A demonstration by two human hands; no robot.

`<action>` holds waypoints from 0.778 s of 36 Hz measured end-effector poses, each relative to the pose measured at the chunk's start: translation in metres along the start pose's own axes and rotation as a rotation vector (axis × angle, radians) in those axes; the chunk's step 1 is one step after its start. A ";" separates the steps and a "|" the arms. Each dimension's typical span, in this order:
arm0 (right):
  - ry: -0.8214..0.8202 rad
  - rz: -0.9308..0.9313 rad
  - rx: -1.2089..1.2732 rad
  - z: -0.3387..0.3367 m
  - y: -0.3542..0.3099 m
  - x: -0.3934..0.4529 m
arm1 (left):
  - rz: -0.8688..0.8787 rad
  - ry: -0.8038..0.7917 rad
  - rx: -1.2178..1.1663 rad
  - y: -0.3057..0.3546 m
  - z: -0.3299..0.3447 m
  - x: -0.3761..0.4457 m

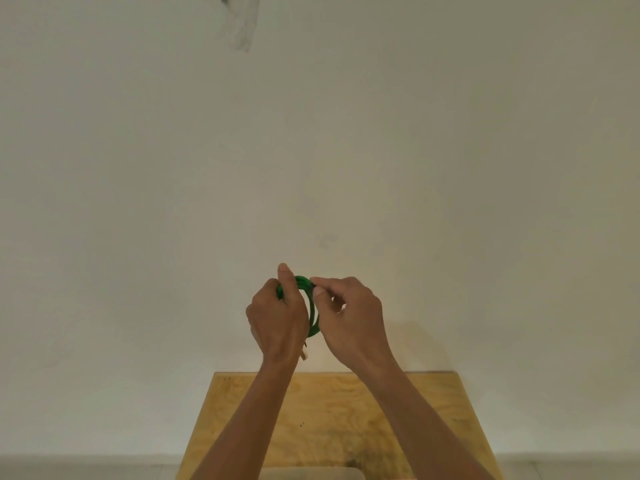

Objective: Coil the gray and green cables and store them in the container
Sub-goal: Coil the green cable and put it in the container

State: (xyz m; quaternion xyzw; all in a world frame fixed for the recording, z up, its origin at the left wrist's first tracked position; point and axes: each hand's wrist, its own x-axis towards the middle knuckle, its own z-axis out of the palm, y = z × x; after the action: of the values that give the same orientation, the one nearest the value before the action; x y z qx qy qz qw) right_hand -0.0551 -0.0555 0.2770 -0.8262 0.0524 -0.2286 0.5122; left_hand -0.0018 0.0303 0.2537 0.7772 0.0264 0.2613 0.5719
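Note:
A green cable (311, 308) is wound into a small coil and held up in the air in front of the wall, above the far edge of the table. My left hand (277, 315) grips the coil's left side with the fingers curled round it. My right hand (349, 313) pinches the cable at the coil's top between thumb and forefinger. A pale connector (304, 353) hangs below my left hand. The gray cable is not in view.
A wooden table (346, 417) lies below my arms. A pale rounded rim of a container (311, 474) shows at the bottom edge. A plain light wall (311, 133) fills the background.

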 end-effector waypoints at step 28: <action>-0.362 0.231 0.386 -0.007 0.030 0.005 | -0.122 -0.428 -0.411 -0.011 -0.021 0.006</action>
State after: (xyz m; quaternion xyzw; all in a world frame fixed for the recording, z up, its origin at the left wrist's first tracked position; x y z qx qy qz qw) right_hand -0.0493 -0.0771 0.2549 -0.7292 0.0093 -0.0233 0.6838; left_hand -0.0034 0.0546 0.2500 0.6794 -0.1014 0.0564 0.7246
